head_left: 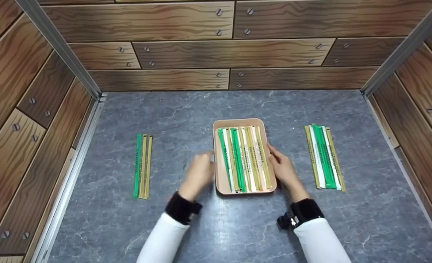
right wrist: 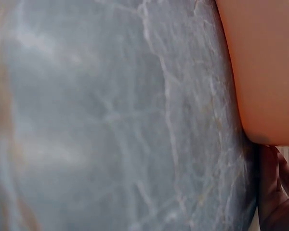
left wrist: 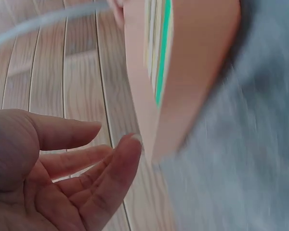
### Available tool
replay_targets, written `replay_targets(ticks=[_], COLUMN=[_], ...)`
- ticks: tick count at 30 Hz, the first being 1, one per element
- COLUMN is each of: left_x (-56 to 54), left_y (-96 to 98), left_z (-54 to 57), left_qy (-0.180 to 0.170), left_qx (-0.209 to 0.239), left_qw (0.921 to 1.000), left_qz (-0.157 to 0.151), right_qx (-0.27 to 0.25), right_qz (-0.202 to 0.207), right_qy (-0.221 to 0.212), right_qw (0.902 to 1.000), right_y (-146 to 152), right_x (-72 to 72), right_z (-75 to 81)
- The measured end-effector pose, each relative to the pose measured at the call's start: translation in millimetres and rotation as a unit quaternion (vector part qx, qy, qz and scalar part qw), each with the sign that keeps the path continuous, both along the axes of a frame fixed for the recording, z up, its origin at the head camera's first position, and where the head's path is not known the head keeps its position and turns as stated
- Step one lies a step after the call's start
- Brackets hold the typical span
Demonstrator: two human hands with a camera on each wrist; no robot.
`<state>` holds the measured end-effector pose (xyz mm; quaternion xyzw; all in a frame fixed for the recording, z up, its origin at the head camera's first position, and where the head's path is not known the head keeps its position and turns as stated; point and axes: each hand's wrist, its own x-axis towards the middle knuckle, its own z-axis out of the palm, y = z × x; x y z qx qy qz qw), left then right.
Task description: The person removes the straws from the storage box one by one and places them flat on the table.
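A pinkish-beige tray (head_left: 223,188) is in the middle of the table, filled with a row of slim stick packets (head_left: 251,157) in green, white and gold. Just off its left wall is my left hand (head_left: 200,171), blurred in the head view. The left wrist view shows that hand's fingers (left wrist: 118,173) loosely bent, with nothing between them and the thumb, near the tray's corner. On the opposite side my right hand (head_left: 284,168) touches the tray's right wall with extended fingers. Part of this hand (right wrist: 279,202) appears beside the tray's lower corner in the right wrist view.
Several green, white and gold stick packets (head_left: 324,157) lie side by side on the right of the grey marbled table (head_left: 179,113). Three more, one green packet (head_left: 137,166) and two gold packets (head_left: 145,166), lie on the left. Wood-patterned panels (head_left: 186,53) wall in the table.
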<state>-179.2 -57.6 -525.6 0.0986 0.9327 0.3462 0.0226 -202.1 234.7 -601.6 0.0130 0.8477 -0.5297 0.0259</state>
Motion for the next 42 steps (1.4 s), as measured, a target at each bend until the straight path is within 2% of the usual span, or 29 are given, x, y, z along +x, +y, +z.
replay_targets(ticks=[3,6,8,13,18,27,35,42], left_x=[4.4,6.4,6.0,1.5,-2.9,-2.9,-3.7,-0.5], left_y=[22.3,40.7,50.7,65.1,71.8,79.1,74.6,70.8], left_z=[-3.3,-8.4,-11.6,-18.7,-26.3,-43.4,-45.6,-42.0], left_qy=[-0.019,-0.024,-0.023,-0.049,-0.042,0.019,0.020,0.030], left_qx=[0.015,-0.007,-0.040,-0.082,-0.109,-0.175,-0.152,-0.140], left_qw=[0.9992,0.9983,0.9970,0.9935,0.9918,0.9829,0.9871,0.9890], left_qz=[-0.032,-0.053,-0.063,-0.062,-0.050,-0.054,-0.046,-0.037], right_qx=[0.002,0.002,0.000,-0.005,-0.001,0.003,0.006,-0.004], right_qz=[-0.001,-0.002,-0.003,-0.002,-0.003,0.000,0.005,-0.004], right_qy=[0.000,-0.001,0.000,0.002,-0.002,0.000,0.003,0.004], right_qw=[1.0000,1.0000,1.0000,1.0000,1.0000,1.0000,1.0000,1.0000], right_y=[0.1,0.4,0.4,-0.7,-0.3,0.1,0.8,-1.2], right_x=[0.1,0.0,-0.2,-0.7,-0.9,-0.5,-0.1,-0.2], right_z=[-0.7,-1.4,-1.9,-2.2,-0.7,-1.2,-1.4,-1.9])
